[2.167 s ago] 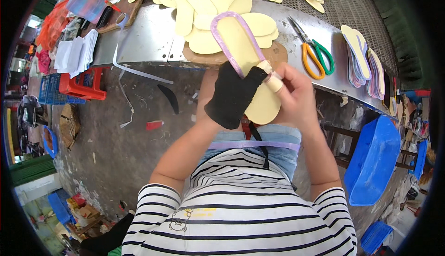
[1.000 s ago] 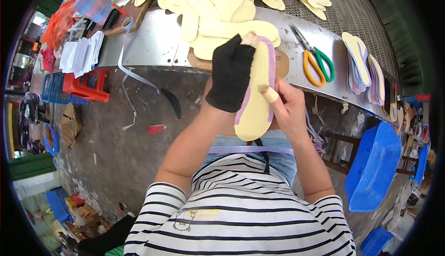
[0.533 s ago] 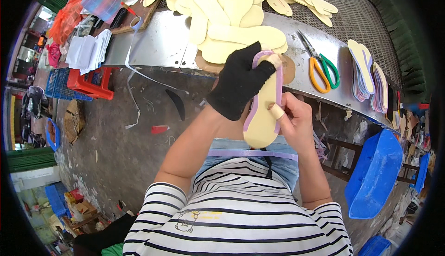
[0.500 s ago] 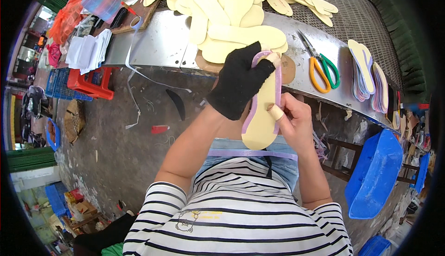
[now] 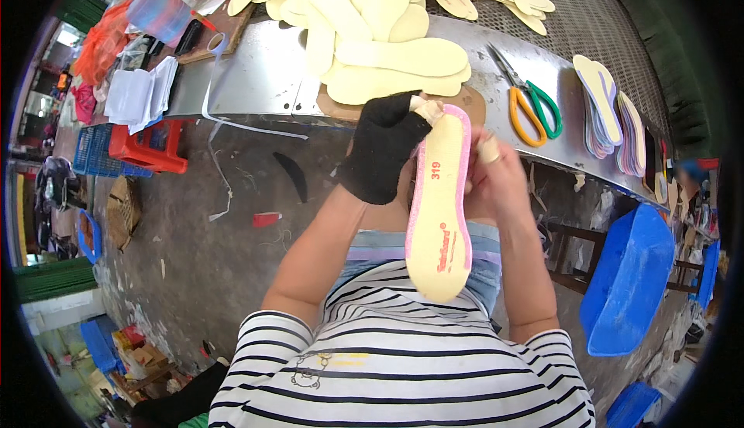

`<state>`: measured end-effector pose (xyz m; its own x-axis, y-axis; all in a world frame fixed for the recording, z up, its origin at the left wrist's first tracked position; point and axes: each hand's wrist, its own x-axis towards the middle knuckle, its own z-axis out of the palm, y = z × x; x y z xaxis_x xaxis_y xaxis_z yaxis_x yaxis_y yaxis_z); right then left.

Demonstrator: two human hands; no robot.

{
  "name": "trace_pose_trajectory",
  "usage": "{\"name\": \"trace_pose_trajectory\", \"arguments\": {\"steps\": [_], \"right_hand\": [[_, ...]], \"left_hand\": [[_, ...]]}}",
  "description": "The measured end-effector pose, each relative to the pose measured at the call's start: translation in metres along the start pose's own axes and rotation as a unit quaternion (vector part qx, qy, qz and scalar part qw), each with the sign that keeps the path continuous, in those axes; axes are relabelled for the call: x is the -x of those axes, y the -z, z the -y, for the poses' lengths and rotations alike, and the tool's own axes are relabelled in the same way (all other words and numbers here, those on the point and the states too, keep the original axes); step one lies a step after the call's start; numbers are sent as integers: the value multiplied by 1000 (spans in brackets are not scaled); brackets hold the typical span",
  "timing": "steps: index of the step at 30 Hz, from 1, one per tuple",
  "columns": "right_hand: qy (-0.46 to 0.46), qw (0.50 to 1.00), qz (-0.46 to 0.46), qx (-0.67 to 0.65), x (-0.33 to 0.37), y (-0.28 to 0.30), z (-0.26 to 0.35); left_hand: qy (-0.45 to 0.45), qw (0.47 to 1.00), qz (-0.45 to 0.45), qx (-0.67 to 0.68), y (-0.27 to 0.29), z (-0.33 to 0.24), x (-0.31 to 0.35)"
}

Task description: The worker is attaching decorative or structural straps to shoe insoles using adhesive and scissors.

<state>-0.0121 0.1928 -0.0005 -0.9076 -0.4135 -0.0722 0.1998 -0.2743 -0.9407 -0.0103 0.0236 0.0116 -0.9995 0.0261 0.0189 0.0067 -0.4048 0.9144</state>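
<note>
A pale yellow insole [image 5: 439,195] with red printing and a pink strip along its edge hangs in front of my lap, heel end toward me. My left hand [image 5: 381,145], in a black fingerless glove, pinches its top end between covered fingertips. Close to the insole's right edge is my right hand [image 5: 500,180], its fingers curled and partly hidden behind the insole. A tan cover wraps the raised thumb. Whether this hand grips anything is not visible. Just beyond, a pile of plain yellow insoles [image 5: 403,55] lies on the metal bench [image 5: 260,79].
Scissors [image 5: 528,110] with orange and green handles rest right of the pile. Farther right stand stacks of edged insoles [image 5: 601,110]. A blue tub [image 5: 628,281] sits below the bench at right. At left are a red stool [image 5: 147,145], white papers [image 5: 139,95] and a dangling ribbon [image 5: 208,106].
The insole has been turned over, and its printed face now shows. It hangs slightly lower. My right hand has moved up along its edge, with the thumb lifted off.
</note>
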Motion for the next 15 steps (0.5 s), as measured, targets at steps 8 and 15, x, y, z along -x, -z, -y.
{"name": "trace_pose_trajectory", "arguments": {"steps": [8,15], "right_hand": [[127,983,-55,123,-22,-7,25],[7,976,3,219,4,2,2]], "left_hand": [[-73,987,-6,-144,-17,3,7],[-95,986,-107,-86,-1,5,-19]]}}
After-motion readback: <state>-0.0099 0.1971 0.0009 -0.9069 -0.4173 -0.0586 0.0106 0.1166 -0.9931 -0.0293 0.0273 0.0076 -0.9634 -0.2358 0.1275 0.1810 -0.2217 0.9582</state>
